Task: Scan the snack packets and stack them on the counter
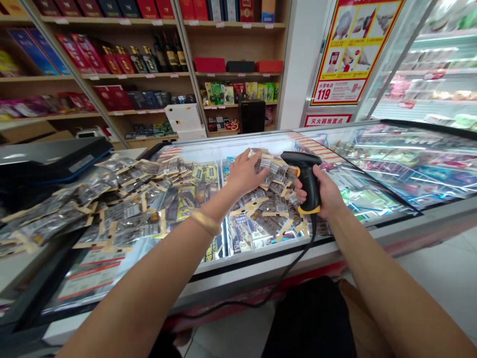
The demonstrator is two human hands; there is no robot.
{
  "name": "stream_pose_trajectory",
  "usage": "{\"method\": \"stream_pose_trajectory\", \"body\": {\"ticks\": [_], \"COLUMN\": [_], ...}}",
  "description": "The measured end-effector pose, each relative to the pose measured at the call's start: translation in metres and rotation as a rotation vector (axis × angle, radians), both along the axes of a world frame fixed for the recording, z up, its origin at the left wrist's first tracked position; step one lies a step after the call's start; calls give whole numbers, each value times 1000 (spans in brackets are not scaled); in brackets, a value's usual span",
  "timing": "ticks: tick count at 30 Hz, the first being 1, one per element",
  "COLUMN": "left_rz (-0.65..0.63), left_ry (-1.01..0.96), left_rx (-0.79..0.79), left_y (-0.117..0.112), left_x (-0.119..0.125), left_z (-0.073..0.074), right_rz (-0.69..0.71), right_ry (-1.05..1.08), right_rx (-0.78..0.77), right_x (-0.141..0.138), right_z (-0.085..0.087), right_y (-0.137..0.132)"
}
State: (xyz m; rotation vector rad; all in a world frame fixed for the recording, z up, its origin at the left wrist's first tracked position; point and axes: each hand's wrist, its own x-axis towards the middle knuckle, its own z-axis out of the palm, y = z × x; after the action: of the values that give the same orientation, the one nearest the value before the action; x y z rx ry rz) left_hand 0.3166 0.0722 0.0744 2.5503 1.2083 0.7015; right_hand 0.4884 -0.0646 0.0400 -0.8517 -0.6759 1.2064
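Note:
My right hand [328,194] is wrapped round the grip of a black and yellow barcode scanner [308,181], held up over the glass top of a freezer [201,266]. Its black cable hangs down and runs off to the lower left. My left hand [246,171] reaches out with fingers spread, above or at the edge of a pile of small clear packets with tan strips [276,199]; I cannot tell whether it touches them. Another heap of such packets [126,199] spreads over the left part of the glass.
Under the glass lie colourful frozen packages [246,233]. A dark device with a blue edge [82,159] stands at the left. Behind the freezer are wooden shelves [149,75] with boxes and bottles. A fire notice [337,92] hangs on the wall, and a lit display fridge [428,74] stands at right.

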Motion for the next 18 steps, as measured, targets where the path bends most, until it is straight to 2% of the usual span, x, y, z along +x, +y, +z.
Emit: {"method": "stream_pose_trajectory", "body": {"ticks": [5,9,13,18], "left_rz": [49,-14,-113,-132], "left_ry": [60,42,104,244], "left_rx": [52,127,228,176], "left_y": [-9,-13,-23,-31], "left_x": [-1,-9,-17,-17], "left_z": [0,-1,-11,-28], "right_rz": [-1,-22,-28,-2], "right_ry": [39,37,31,47], "right_rx": [-14,-17,-8,-3], "right_x": [-4,-5,-6,-10], "right_z": [-1,2,2,-3], "right_y": [0,-2,-2,2]}}
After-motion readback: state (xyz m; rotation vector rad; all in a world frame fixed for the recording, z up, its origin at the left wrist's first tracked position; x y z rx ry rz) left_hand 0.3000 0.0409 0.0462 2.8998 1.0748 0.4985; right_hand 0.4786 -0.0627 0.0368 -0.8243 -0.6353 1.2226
